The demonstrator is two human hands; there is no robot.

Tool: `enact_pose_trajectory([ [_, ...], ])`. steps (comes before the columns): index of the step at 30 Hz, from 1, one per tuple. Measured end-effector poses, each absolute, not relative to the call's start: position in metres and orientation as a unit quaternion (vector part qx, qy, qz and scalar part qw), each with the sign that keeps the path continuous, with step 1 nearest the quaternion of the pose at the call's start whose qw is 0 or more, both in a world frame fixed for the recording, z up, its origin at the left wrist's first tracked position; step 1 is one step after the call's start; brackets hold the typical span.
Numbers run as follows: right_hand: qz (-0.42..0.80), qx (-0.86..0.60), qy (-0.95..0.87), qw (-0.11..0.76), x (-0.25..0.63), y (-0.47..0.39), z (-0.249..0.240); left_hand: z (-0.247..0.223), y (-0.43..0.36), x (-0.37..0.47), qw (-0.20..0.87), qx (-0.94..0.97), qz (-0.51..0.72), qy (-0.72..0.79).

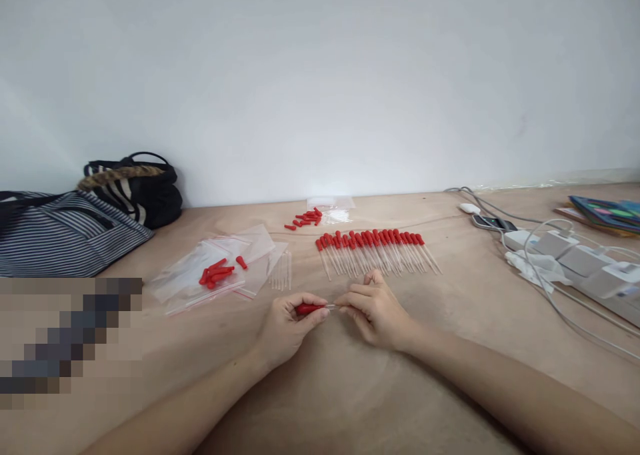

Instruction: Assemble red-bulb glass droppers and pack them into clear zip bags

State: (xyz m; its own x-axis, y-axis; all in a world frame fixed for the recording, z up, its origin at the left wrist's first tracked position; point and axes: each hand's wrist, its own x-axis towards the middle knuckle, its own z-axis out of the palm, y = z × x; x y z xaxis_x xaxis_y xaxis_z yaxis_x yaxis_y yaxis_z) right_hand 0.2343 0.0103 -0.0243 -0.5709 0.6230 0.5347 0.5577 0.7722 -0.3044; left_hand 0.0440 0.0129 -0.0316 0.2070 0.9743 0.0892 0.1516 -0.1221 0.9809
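Between the thumb and fingers of my left hand (287,325) is a red rubber dropper bulb (307,308), lying sideways. My right hand (375,308) pinches a thin clear dropper tube (331,306) whose end meets the mouth of the bulb; how deep it sits inside I cannot tell. Just beyond my hands lies a long row of droppers (370,242), red bulbs away from me and clear tubes toward me. Left of that row, several bare clear tubes (281,272) lie side by side. Loose red bulbs (216,273) rest on clear zip bags (185,285) further left.
Near the wall, more red bulbs (305,220) lie beside a clear bag of tubes (335,214). A striped bag (75,232) and a black bag (155,195) stand at left. At right are a power strip with chargers (565,258), cables and colourful flat items (607,212).
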Motion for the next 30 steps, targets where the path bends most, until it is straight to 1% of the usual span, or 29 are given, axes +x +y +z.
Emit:
enact_pose_trajectory([
  [5, 0.064, -0.329, -0.882, 0.332, 0.233, 0.009, -0.027, -0.028, 0.011, 0.044, 0.505, 0.608, 0.409, 0.455],
  [13, 0.079, -0.324, -0.881, 0.336, 0.235, 0.013, -0.026, -0.027, 0.013, 0.042, 0.486, 0.611, 0.420, 0.463],
  [17, 0.071, -0.333, -0.886, 0.316, 0.240, 0.016, -0.023, -0.027, 0.015, 0.040, 0.486, 0.597, 0.418, 0.483],
  [21, 0.030, -0.358, -0.890, 0.281, 0.241, 0.014, -0.022, -0.029, 0.017, 0.037, 0.473, 0.616, 0.407, 0.481],
  [23, 0.035, -0.386, -0.882, 0.269, 0.239, 0.015, -0.021, -0.027, 0.020, 0.031, 0.404, 0.655, 0.410, 0.490],
  [24, 0.049, -0.406, -0.873, 0.267, 0.237, 0.017, -0.020, -0.024, 0.022, 0.027, 0.342, 0.678, 0.416, 0.500],
  [27, 0.113, -0.490, -0.819, 0.274, 0.228, 0.032, -0.017, -0.014, 0.035, 0.006, 0.107, 0.727, 0.418, 0.534],
  [29, 0.132, -0.553, -0.775, 0.277, 0.218, 0.047, -0.015, -0.008, 0.047, -0.012, -0.004, 0.742, 0.394, 0.543],
  [30, 0.123, -0.582, -0.756, 0.274, 0.212, 0.054, -0.014, -0.006, 0.052, -0.021, -0.042, 0.738, 0.380, 0.556],
])
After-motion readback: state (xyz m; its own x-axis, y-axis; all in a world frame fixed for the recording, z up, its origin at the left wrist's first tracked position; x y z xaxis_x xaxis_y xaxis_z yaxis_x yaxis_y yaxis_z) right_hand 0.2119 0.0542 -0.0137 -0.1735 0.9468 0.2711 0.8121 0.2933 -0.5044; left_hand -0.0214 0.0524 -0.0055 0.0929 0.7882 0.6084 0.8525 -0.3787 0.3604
